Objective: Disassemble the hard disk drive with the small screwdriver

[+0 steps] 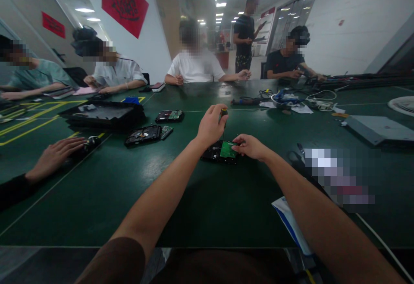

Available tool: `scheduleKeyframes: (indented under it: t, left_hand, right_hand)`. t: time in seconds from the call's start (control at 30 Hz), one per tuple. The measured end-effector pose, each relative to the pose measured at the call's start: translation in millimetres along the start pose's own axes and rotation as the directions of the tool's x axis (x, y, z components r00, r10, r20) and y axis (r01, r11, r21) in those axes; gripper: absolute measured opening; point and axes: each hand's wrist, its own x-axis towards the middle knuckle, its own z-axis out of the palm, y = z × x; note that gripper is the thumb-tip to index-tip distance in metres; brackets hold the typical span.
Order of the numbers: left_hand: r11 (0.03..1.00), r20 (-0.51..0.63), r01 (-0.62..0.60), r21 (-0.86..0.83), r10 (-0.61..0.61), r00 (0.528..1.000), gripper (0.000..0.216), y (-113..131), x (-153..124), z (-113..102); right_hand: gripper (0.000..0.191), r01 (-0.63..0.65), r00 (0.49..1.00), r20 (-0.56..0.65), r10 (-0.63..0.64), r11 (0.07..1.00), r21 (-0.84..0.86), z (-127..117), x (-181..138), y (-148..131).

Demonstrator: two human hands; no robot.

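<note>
A black hard drive [216, 151] with a green circuit board on top lies on the green table [194, 202] in front of me. My left hand [211, 125] is closed round the handle of a screwdriver [224, 112], held upright with its tip down on the drive. My right hand [248, 146] rests on the drive's right edge, fingers pinched against the green board and steadying it.
Two more hard drives [144, 135] [169, 115] and an open black case [103, 113] lie to the left. A co-worker's hand [54, 157] rests on the table at left. Cables and a bowl [281, 100] sit beyond, a paper [291, 223] near my right arm. Several people sit round the table.
</note>
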Motion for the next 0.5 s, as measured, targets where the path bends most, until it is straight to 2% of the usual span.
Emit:
scheduleKeyframes:
  t: [0.17, 0.33, 0.5]
  left_hand:
    - [1.000, 0.016, -0.003, -0.003, 0.003, 1.000, 0.032, 0.4, 0.5, -1.4]
    - [0.999, 0.034, 0.030, -0.040, -0.029, 0.999, 0.027, -0.2, -0.2, 0.9]
    - [0.994, 0.021, 0.064, -0.085, -0.063, 0.998, 0.036, -0.4, -1.1, 2.1]
  right_hand:
    - [0.029, 0.009, 1.000, -0.005, -0.009, 1.000, 0.009, 0.4, 0.3, 1.0]
    - [0.028, 0.010, 1.000, 0.002, -0.010, 1.000, 0.007, 0.1, 1.3, 2.4]
    - [0.031, 0.011, 1.000, -0.001, -0.011, 1.000, 0.019, -0.2, 1.3, 2.5]
